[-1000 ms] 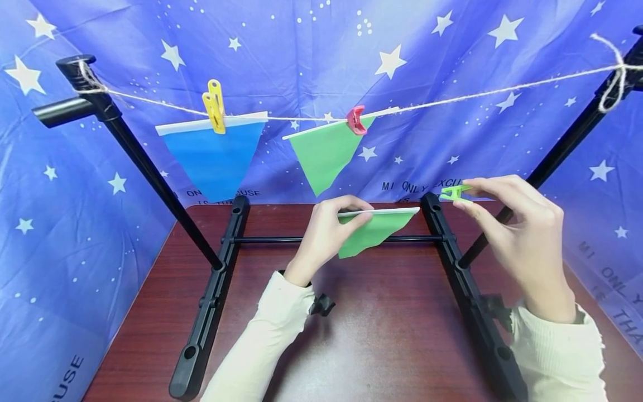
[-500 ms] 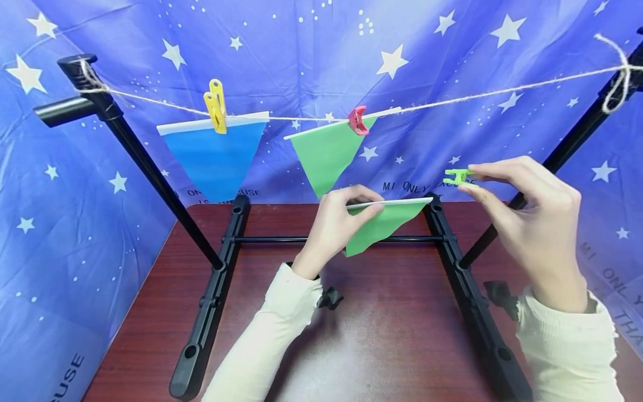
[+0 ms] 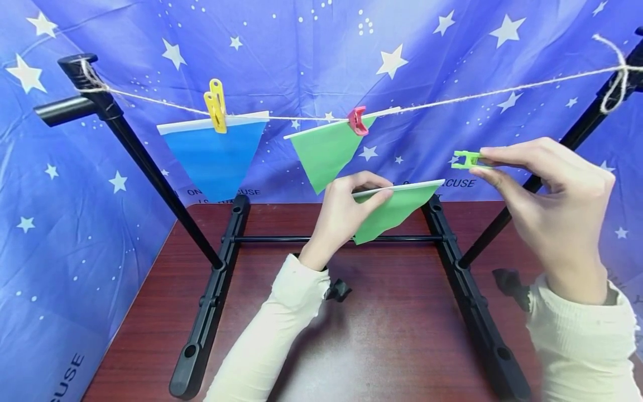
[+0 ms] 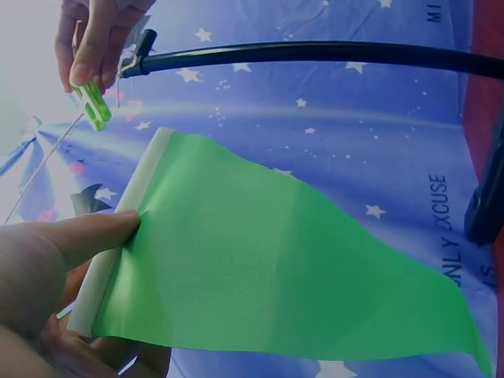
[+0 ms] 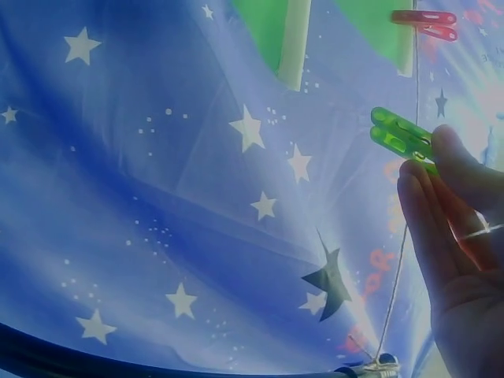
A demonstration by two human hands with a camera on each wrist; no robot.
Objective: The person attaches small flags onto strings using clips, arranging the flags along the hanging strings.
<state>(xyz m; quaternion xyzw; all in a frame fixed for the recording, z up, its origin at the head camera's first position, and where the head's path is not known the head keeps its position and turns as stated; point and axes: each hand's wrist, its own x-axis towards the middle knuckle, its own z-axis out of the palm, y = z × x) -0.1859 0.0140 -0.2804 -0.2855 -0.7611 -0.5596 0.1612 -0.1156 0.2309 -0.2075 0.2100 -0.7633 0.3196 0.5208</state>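
Note:
My left hand [image 3: 346, 209] pinches a green triangular pennant [image 3: 397, 212] by its white top edge, thumb in front. In the left wrist view that pennant [image 4: 260, 252] spreads out below the thumb, its white edge [image 4: 146, 177] between thumb and fingers. To the right, my right hand [image 3: 562, 206] pinches a light green clothespin [image 3: 467, 159] by its handle ends, the other end facing left. The clothespin [image 5: 400, 135] appears between thumb and fingertips in the right wrist view. Both held things are below the string [image 3: 477, 96] and apart from each other.
On the string hang a blue pennant [image 3: 213, 153] under a yellow clothespin [image 3: 216, 106] and a green pennant [image 3: 329, 153] under a red clothespin [image 3: 358, 121]. The string is tied to black posts [image 3: 161, 178] of a stand on a reddish-brown table [image 3: 392, 335]. Blue star-patterned cloth [image 3: 301, 50] surrounds it.
The left hand has risen and shifted right with the green pennant. The right hand has also moved up and right, carrying the green clothespin. The pennants on the string hang as before.

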